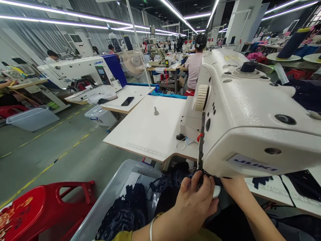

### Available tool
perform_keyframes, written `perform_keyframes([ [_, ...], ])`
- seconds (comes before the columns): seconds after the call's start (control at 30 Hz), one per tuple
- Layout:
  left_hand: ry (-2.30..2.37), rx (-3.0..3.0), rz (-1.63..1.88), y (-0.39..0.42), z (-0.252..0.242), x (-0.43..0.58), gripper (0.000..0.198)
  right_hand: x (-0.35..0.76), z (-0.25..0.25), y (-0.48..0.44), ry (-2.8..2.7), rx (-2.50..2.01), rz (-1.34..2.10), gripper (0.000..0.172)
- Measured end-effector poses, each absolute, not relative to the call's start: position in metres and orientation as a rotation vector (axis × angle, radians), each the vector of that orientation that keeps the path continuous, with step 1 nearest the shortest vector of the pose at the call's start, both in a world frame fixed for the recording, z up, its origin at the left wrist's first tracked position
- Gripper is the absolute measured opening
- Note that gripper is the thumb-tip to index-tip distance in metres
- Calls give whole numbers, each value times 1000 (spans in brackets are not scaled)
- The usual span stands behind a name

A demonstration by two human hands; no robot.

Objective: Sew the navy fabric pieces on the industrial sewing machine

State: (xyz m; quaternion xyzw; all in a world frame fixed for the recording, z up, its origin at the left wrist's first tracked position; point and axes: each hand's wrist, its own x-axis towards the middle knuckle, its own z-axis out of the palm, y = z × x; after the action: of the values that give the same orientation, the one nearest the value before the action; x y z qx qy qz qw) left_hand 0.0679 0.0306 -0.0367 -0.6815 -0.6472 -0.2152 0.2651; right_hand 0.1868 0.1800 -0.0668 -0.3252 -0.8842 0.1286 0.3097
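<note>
- The right hand is hidden by the Juki sewing machine (250, 110); its grip cannot be told.
- A plastic bin (116, 184) is placed below-left of it.
- Dark fabric (200, 179) is pinched by the left hand (195, 201).

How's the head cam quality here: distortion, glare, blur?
Head view: heavy wide-angle bending, the ceiling light strips bow and are blown out; the sewing machine looms near the lens and its label is soft; the left hand beneath sits in shade yet reads sharp.

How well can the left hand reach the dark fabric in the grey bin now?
Probably yes: the left hand is just beside the open grey bin, and nothing covers the dark fabric.
</note>
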Motion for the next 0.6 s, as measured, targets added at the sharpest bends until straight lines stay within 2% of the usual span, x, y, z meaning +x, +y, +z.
perform_keyframes([
  [0.4, -1744, -1809, -600, 30, -37, 69, 38, 187, -68, 182, -2308, -869, 474, 28],
  [0.6, -1723, -1838, -647, 32, -39, 71, 34, 187, -68, 183, -2261, -920, 505, 33],
])
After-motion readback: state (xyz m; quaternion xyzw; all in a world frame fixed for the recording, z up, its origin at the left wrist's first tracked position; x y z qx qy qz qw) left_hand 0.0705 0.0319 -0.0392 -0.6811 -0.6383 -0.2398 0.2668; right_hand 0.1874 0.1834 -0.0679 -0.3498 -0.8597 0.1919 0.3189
